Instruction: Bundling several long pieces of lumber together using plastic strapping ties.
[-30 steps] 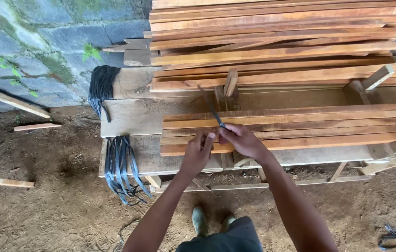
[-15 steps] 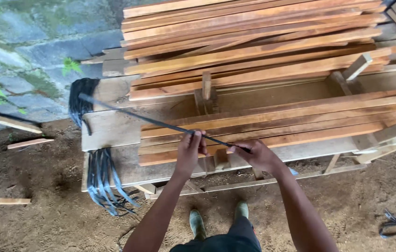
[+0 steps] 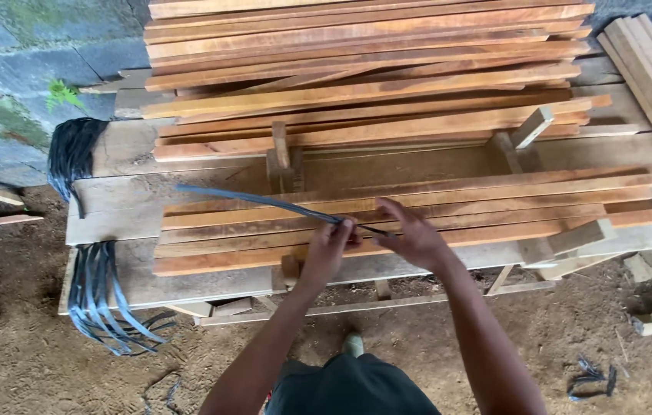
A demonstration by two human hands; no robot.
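The bench (image 3: 111,201) in front of you is rough grey planking, loaded from its far edge to its near edge with long reddish wooden slats (image 3: 387,115); a smaller bundle of slats (image 3: 495,207) lies along the near edge under your hands. A bunch of dark straps (image 3: 95,296) hangs over the bench's left near corner, and another dark bunch (image 3: 72,154) droops at its left far corner. Your left hand (image 3: 330,246) is pinched shut on a single strap (image 3: 264,201), a thin dark band running from your fingers up and left across the bundle. Your right hand (image 3: 414,238) has its fingers closed on the strap's short end just beside the left. The strap looks light, flat and springy, likely slick, so grip it close to the end. Bare dirt ground (image 3: 18,361) lies below, with a mossy block wall (image 3: 11,54) at the left.
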